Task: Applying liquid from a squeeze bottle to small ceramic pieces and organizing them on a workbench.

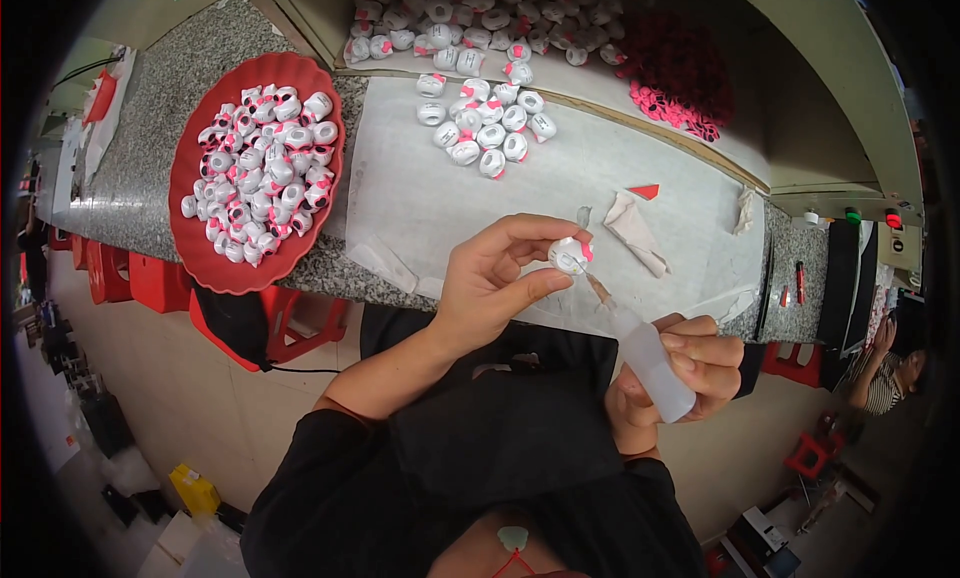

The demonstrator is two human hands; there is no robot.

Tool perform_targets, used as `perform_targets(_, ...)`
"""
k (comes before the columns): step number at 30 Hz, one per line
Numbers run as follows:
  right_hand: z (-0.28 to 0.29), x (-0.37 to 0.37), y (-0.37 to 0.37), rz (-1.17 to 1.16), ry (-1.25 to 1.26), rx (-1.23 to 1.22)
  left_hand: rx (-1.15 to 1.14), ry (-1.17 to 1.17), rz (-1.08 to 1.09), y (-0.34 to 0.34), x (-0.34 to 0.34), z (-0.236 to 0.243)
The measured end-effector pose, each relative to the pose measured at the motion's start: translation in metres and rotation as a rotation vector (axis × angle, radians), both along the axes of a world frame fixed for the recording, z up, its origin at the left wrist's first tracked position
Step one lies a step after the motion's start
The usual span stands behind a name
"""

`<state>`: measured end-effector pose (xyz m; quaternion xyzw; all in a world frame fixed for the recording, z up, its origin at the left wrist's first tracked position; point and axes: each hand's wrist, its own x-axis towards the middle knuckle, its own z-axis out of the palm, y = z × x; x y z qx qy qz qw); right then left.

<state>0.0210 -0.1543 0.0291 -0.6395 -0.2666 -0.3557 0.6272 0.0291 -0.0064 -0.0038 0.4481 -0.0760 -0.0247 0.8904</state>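
Between the thumb and fingers of my left hand (pixel 492 278) is a small white toy head (pixel 570 257) with a pink bow-like patch. My right hand (pixel 700 370) is wrapped round a translucent white squeeze bottle (pixel 655 371), tilted so that its narrow tip points up and left. The tip meets, or nearly meets, the toy head's near side; I cannot tell which. Both hands are over the front part of the white paper sheet (pixel 400 193). Beyond them, several similar toy heads (pixel 490 136) lie loosely grouped on that sheet.
To the left, a red scalloped tray (pixel 183 218) holds many finished-looking toy heads on the speckled counter (pixel 215 38). A raised shelf at the back carries more heads (pixel 470 28) and a pile of pink pieces (pixel 670 108). Near my right hand lies a folded tissue (pixel 635 232).
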Motion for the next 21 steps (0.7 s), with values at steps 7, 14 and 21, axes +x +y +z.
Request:
perform_targets(7,0.003,-0.001,0.0,0.039,0.011,-0.032,0.279,-0.188,0.066,0.002,0.002,0.0)
perform_targets(14,0.008,-0.003,-0.004,0.078,0.106,-0.098,0.319,-0.158,0.095,0.004,0.002,0.001)
perform_targets(21,0.009,0.015,-0.023,0.037,0.196,-0.106,0.289,-0.147,0.219,0.013,0.008,0.003)
